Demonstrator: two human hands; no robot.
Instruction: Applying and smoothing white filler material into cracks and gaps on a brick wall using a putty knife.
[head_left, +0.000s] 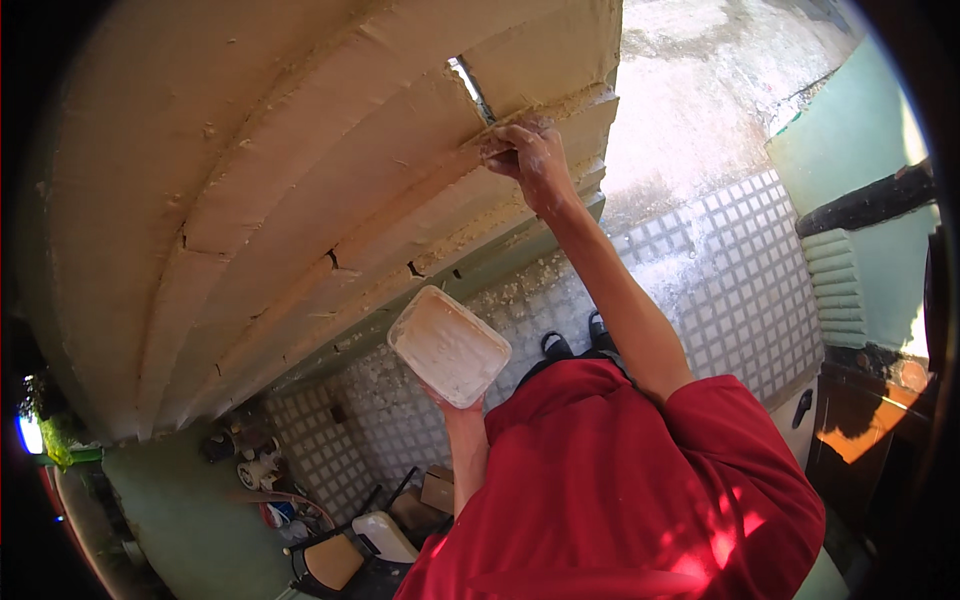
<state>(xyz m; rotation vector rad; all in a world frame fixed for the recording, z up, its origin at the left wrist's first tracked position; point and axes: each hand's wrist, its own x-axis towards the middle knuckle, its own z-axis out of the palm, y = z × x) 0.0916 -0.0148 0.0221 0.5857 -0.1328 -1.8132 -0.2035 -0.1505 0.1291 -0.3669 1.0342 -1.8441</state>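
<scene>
My left hand (462,408) holds a shallow white plastic tub (450,345) from beneath, in front of my red shirt. A whitish paste coats its inside. My right arm reaches up to a large tan panelled surface (380,150) with long stepped ridges. My right hand (530,165) is closed against one ridge, its fingers smeared with white. Whatever sits between those fingers, if anything, is hidden. Just beside them a narrow slot (470,88) in the panel lets light through. Rough yellowish filler shows along the ridge edges.
Small dark gaps (333,260) break the lower ridges. Below lies a checked tile floor (720,240), where my sandals (556,345) show. Chairs (333,562), a cardboard box (438,490) and clutter stand at the lower left. A green wall (860,120) with a dark pole (870,200) is at right.
</scene>
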